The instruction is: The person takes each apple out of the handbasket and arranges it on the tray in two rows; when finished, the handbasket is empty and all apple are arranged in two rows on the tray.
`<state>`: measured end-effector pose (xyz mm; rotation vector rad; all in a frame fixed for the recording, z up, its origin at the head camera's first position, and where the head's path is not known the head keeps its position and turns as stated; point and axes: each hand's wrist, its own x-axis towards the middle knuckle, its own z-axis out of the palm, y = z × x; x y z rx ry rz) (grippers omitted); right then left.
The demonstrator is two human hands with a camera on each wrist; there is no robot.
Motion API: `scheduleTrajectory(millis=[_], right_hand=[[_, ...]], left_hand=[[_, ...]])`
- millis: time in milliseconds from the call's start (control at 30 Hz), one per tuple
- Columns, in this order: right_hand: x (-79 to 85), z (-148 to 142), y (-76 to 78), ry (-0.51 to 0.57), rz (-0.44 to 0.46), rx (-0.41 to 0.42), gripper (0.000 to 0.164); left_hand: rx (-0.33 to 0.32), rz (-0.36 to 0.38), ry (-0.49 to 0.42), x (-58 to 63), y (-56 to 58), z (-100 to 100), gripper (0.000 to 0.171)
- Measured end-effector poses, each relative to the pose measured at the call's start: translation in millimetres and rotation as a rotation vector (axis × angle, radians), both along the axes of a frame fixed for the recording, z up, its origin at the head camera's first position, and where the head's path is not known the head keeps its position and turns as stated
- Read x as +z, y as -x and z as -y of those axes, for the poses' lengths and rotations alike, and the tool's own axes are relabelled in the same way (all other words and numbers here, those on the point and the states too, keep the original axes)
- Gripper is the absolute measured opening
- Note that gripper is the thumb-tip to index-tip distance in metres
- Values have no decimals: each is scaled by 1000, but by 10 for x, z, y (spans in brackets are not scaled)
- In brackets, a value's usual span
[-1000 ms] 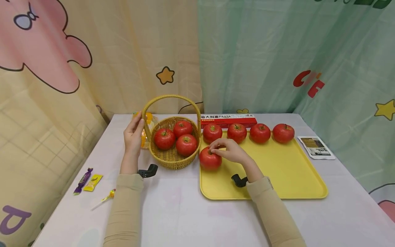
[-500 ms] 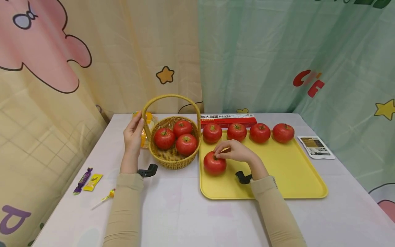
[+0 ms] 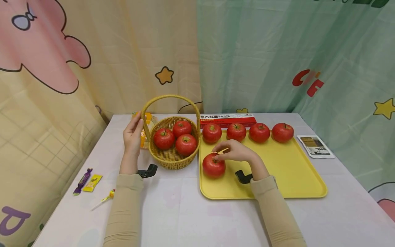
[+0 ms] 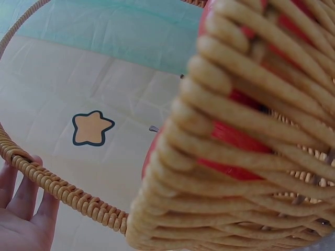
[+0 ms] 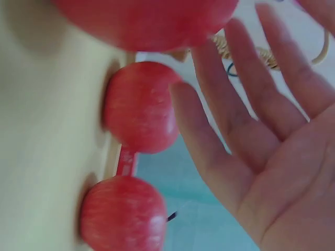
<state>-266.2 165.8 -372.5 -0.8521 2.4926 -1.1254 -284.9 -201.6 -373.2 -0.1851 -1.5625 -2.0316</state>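
Observation:
My left hand (image 3: 133, 132) holds the left side of the handle (image 3: 171, 96) of a wicker basket (image 3: 174, 164); in the left wrist view its fingers (image 4: 23, 201) lie against that handle. Inside the basket are several red apples (image 3: 164, 139), grouped together. On the left part of a yellow tray (image 3: 271, 171) sits one more apple (image 3: 214, 166). My right hand (image 3: 236, 151) hovers over this apple, fingertips right at its top. In the right wrist view the fingers (image 5: 209, 151) are spread and extended below the nearest apple (image 5: 152, 21), not wrapped round it.
Several apples (image 3: 260, 132) line the tray's back edge, before a red pasta box (image 3: 228, 120). A white and brown packet (image 3: 315, 147) lies right of the tray. Purple candy (image 3: 83, 181), yellow candy (image 3: 93, 183) and a lollipop (image 3: 108, 196) lie at left. An orange package (image 3: 148, 128) is behind the basket.
The front apple has shifted right and toward the near side, coming down on the tray. My right fingers have loosened from its top. The left hand and the basket have stayed put.

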Motion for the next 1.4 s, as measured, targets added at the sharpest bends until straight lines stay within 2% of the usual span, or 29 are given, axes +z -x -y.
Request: scheduleTrajectory(millis=[167,333,533,733,867,1033,1200,1400], right_hand=[[132,128,-90,40,-83,-98,39],[274,308,-158,140,-143,-161,42],[400,573,-198,296,-126,-246,45],[451,904,-225,508,-114,-327,46],[416,1108,-230,631,-108,-395,50],[308,1285,-247,715,-89,-450,52],[187,1389,-216,753,-97,-476,55],[18,1460,-142,723,-124,-511,56]], left_hand=[[-9,-3,1,-6,2,-1,33],[-8,7,2,-4,-5,6,34],[-4,15,6,8,-6,6,35],[-1,29,5,3,-3,10,35],[-3,26,2,-1,-2,11,36],[-1,22,-6,0,4,9,35],[-3,11,-4,8,5,4,34],[-5,10,-12,-6,2,8,32]])
